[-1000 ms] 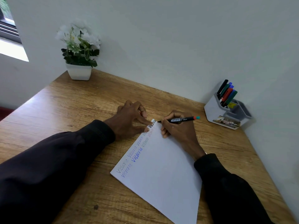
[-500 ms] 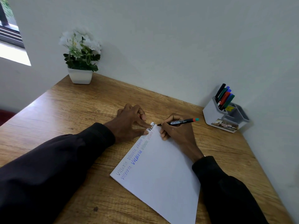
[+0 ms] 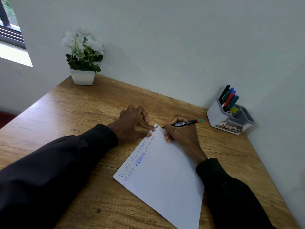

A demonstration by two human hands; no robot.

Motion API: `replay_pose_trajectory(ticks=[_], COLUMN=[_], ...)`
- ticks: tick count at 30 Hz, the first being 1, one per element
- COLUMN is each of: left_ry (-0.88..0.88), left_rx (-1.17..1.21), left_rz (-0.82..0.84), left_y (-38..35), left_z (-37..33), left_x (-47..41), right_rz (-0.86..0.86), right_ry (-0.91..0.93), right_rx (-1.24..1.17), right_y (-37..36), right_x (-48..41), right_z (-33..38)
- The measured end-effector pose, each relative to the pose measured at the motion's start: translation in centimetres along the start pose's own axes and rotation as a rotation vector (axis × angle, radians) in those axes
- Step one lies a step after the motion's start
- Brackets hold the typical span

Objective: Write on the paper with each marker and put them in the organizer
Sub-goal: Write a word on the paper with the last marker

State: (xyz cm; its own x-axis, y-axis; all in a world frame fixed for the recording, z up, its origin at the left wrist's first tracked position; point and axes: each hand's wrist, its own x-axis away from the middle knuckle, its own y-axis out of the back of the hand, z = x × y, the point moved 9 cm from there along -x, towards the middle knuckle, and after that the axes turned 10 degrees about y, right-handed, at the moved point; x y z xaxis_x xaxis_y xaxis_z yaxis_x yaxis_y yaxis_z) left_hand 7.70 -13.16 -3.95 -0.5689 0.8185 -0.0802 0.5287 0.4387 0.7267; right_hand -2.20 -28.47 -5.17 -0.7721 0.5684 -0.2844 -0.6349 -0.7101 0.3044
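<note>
Wooden desk [image 3: 74, 116] bears a white paper sheet [image 3: 165, 176] with two written rows. Right hand [image 3: 181, 134] pinches a black teal-ended marker [image 3: 184, 123] at its upper corner; left hand [image 3: 133, 124] presses there. Coloured markers [image 3: 228, 98] stand in the grey organizer [image 3: 214, 116], right. Probably only this marker remains.

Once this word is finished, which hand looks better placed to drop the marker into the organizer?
The right, probably. The right hand grips the marker, and the organizer stands on that side of the desk. The left hand presses a corner of the paper, farther from the organizer.
</note>
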Motion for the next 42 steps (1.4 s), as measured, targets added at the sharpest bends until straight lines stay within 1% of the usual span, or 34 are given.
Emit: replay_pose_trajectory(ticks=[5,6,10,11,13,16,19,21,23,25,28,31,36,42], left_ry=[0.014,0.014,0.055,0.078,0.129,0.137,0.100,0.106,0.122,0.095,0.024,-0.013,-0.013,-0.014], left_rx=[0.028,0.027,0.111,0.117,0.091,0.015,0.023,0.066,0.162,0.256,0.351,0.390,0.455,0.453], left_rz=[-0.007,-0.043,-0.280,-0.302,-0.279,-0.213,-0.215,-0.227,-0.225,-0.213,-0.205,-0.212,-0.217,-0.182], left_y=[0.2,0.6,3.7,4.2,4.2,3.7,3.8,4.1,4.2,4.3,4.5,4.7,5.0,4.6], left_z=[0.2,0.4,2.9,3.6,4.5,4.4,3.9,3.6,3.4,2.5,1.0,0.0,-0.4,-0.9], left_x=[0.0,-0.2,-0.8,-0.9,-1.1,-1.4,-1.3,-1.0,-0.6,-0.2,0.4,0.8,1.2,1.2], right_rz=[-0.051,-0.056,-0.049,-0.039,0.000,0.023,-0.004,0.040,0.093,0.121,0.091,0.034,0.018,0.037], right_ry=[-0.019,-0.030,-0.074,-0.074,-0.084,-0.080,-0.014,0.017,0.030,0.035,0.064,0.083,0.091,0.105], right_rx=[-0.197,-0.238,-0.418,-0.462,-0.521,-0.467,-0.396,-0.400,-0.452,-0.485,-0.469,-0.459,-0.478,-0.431], right_y=[0.6,0.7,0.7,0.7,0.5,0.9,2.1,2.3,2.1,1.9,2.2,2.9,3.3,2.9], right_x=[-0.2,-0.3,-0.3,-0.3,-0.4,-0.4,0.0,0.7,1.6,2.3,2.9,3.1,3.3,3.2], right_z=[-0.3,-0.3,-0.3,-0.2,0.3,1.0,1.6,2.4,3.2,3.9,4.7,5.2,5.6,5.3])
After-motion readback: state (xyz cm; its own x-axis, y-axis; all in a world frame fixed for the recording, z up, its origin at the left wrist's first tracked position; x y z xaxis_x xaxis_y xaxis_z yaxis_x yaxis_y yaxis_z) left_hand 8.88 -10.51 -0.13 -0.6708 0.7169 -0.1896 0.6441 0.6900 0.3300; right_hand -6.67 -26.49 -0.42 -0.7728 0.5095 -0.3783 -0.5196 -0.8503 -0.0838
